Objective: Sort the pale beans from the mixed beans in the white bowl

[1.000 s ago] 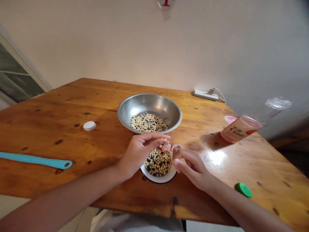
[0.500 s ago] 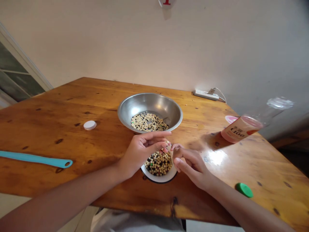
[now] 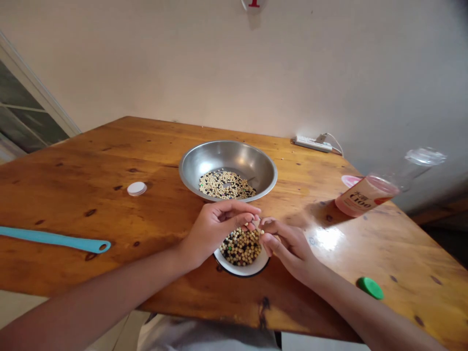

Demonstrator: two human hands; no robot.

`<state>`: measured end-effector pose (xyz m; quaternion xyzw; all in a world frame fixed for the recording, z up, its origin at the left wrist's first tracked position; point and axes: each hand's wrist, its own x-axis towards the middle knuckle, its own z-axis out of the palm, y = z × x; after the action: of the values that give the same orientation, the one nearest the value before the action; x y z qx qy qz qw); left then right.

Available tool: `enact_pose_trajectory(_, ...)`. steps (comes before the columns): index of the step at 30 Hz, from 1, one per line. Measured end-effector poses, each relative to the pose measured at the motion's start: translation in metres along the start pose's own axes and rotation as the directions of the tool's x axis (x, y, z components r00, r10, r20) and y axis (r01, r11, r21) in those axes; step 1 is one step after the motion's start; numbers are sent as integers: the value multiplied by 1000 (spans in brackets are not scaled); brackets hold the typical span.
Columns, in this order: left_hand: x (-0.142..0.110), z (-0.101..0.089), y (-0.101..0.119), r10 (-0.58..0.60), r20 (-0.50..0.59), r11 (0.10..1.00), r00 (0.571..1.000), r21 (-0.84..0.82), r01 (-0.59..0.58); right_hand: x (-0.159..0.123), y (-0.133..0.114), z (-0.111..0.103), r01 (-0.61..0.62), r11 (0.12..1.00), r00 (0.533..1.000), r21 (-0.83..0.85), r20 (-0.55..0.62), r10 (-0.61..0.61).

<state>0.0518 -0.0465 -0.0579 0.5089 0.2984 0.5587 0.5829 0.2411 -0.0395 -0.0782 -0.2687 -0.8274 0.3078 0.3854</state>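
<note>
Over a small white bowl with a dark rim, both of my hands meet fingertip to fingertip. My left hand is closed in a pinch on what looks like a thin thread, with a pale bead near its fingertips. My right hand pinches a small pale bead between thumb and forefinger. Beneath them the bowl is full of mixed beads, mostly cream and black with a few green ones. Just behind stands a wide steel basin, its bottom covered with smaller beads of similar colours.
A white lid and a turquoise handle lie at left on the wooden table. To the right are a tilted pink-labelled bottle, a green cap and a power strip by the wall.
My right hand's fingers have uncurled slightly, and a pale bead now shows at their tips. My left fingertips have drawn closer together. The bowls stay in place.
</note>
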Motion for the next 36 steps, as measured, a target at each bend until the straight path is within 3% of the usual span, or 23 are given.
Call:
enact_pose_trajectory(10,2,-1,-1,-43,53,999,998,-5,43,3,4,-1,57,988,998,-143,20,-54)
enact_pose_trajectory(16,1,-1,-2,-32,55,999,998,29,30,3,4,-1,-7,1000,999,-15,-37,7)
enact_pose_trajectory(27,1,-1,-3,-38,40,999,998,31,37,5,1,-4,6,997,1000,79,3,-6)
enact_pose_trajectory(36,0,-1,-3,7,-1,997,1000,-72,-7,2,3,-8,-133,924,991,358,71,115)
